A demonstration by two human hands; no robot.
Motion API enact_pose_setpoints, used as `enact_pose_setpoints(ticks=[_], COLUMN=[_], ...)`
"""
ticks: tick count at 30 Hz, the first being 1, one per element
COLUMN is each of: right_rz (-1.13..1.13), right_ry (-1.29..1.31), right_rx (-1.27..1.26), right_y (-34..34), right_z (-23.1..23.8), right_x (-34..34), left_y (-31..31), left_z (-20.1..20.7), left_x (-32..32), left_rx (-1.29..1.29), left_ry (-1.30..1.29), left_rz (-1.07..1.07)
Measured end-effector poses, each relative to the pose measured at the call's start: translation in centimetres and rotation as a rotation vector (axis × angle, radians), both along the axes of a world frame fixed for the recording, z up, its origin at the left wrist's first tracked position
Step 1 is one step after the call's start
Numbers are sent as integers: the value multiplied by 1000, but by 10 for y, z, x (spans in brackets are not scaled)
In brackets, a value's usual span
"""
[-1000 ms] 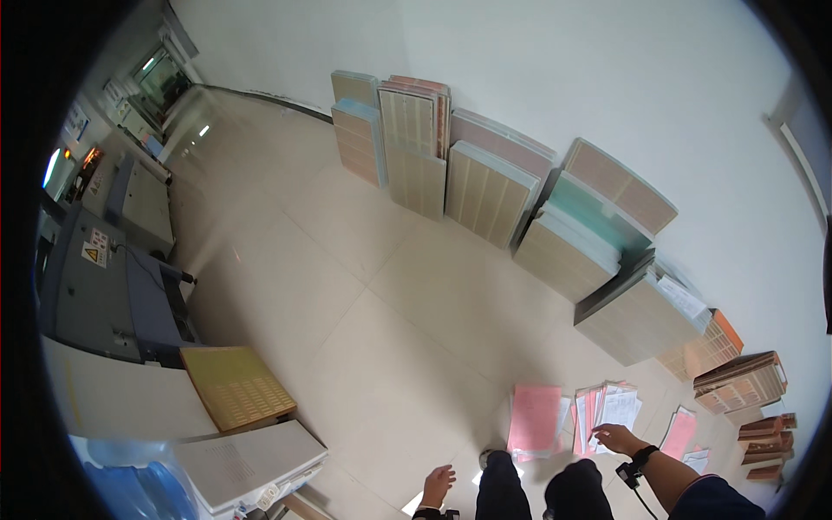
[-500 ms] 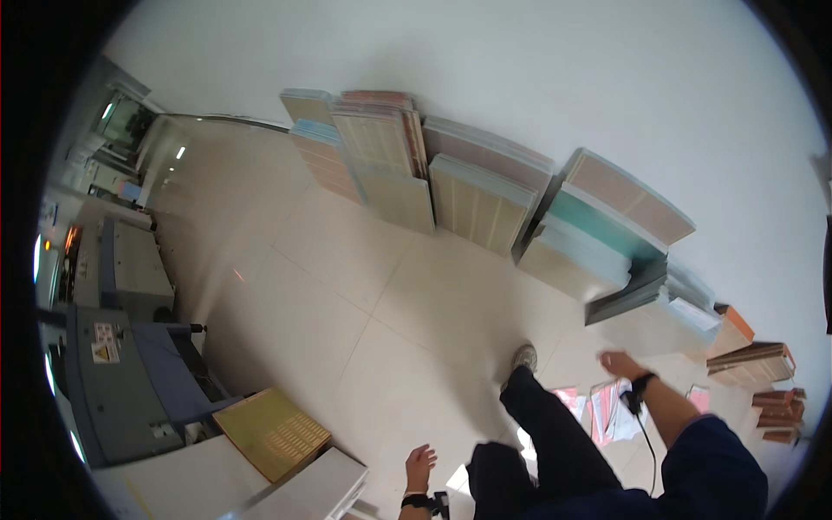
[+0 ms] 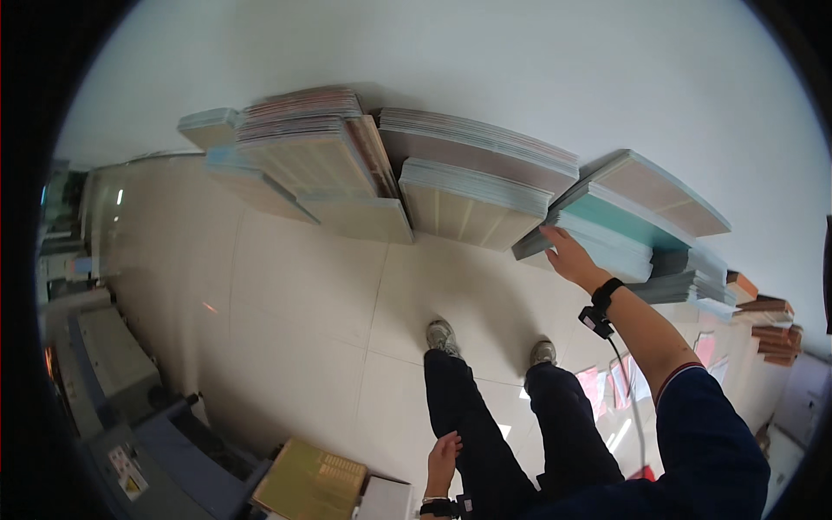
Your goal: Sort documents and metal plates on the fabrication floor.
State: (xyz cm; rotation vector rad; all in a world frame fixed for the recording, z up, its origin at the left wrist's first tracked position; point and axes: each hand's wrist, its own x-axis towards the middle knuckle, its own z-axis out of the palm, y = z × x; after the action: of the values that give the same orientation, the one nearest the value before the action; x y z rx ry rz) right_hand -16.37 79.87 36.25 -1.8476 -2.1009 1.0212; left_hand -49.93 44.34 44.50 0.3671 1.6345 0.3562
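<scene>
From where I stand, a big grey machine (image 3: pixel 113 355) is at the far left. Next comes a fat pile of boards (image 3: pixel 299 160), leaning by the white wall (image 3: pixel 433 52), and down low in front of me is a yellow-green board (image 3: pixel 312 481). Then I see the person's left hand (image 3: pixel 443 455), hanging low in front of the dark trouser leg (image 3: pixel 468 407). Its fingers look a bit curled, but I can't tell if they are pressed together; I see nothing in it. Up by the wall is another thick pile (image 3: pixel 472 204), and to the right of it are some dark grey boards (image 3: pixel 530 245). The right hand (image 3: pixel 572 258) is out over there, fingers long and a little spread, pinching nothing that I can see. Its tips are right by the edge of the pale stack (image 3: pixel 611 249) and the dark grey boards; I can't tell if they touch. So the reach is done, I think, but no board is picked up yet, and the boards all sit in their piles. Pink and white papers (image 3: pixel 594 388) lie on the floor (image 3: pixel 303 277), and far right are small brown bundles (image 3: pixel 771 334).
</scene>
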Motion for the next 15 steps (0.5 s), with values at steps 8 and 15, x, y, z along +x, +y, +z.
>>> enact_pose_setpoints(ticks=[8,15], right_rz=[-154,-224], right_ry=[-339,-461], right_rx=[217,177], right_y=[17,14], right_z=[-36,-31], right_x=[-66,-89], left_y=[38,110], left_z=[-1,-10], left_x=[-140,-165], left_rx=[-130,-73], left_ry=[90,159], left_rz=[-119,-123])
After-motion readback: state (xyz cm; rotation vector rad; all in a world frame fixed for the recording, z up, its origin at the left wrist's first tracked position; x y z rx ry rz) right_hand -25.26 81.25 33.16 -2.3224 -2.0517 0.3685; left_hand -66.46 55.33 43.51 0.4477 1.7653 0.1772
